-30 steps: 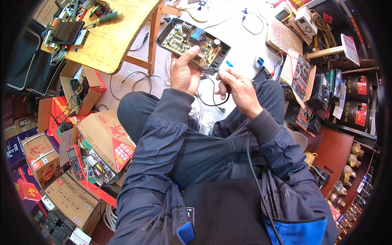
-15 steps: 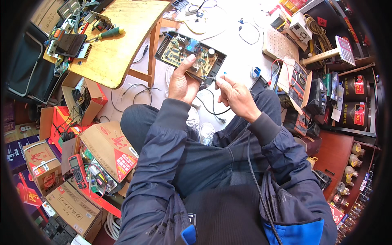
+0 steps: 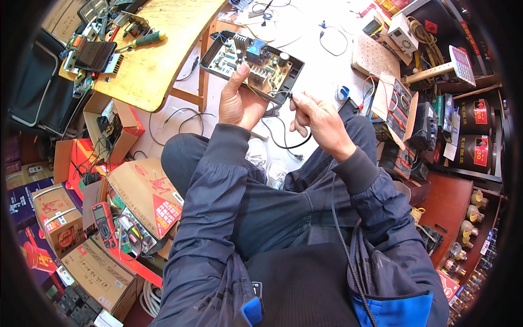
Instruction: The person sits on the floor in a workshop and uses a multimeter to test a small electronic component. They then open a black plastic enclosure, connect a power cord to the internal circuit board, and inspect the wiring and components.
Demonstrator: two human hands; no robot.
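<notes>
Closest, a dark jacket point(image 3: 201, 218) and, past it, splayed jeans point(image 3: 267, 212). Just beside the left leg, a crowd of cartons point(image 3: 95, 272) with a red multimeter point(image 3: 103, 220) propped among green boards. On the right, a reddish-brown panel point(image 3: 444, 207) edged by a row of knobs point(image 3: 474, 218). Past the jeans, shoes point(image 3: 278, 174) on a pale floor point(image 3: 305, 60). Farther left, a yellow table point(image 3: 136, 82) bearing a phone point(image 3: 93, 56) and a screwdriver point(image 3: 147, 41); farther right, a dotted slab point(image 3: 376, 57) and a white vented box point(image 3: 403, 37).

Hemmed in on both flanks: by cartons to the left, by tools and open boxes to the right. At the table's rounded near corner, a gap before the left hand point(image 3: 242, 106). Between the case point(image 3: 297, 71) and the slab, the widest stretch of floor, with looped cords point(image 3: 333, 41) on it.

Held up beyond the shoes: the case, with a circuit board point(image 3: 231, 54) inside, component side up. Gripped from the near side by the left hand, thumb over the rim, other fingers hidden beneath. At the near right corner, the right hand point(image 3: 321, 117), thumb and forefinger pinched together, the rest curled; too small to tell what, if anything, is between the tips. Below, a black cable point(image 3: 286, 147) hanging in a curve.
</notes>
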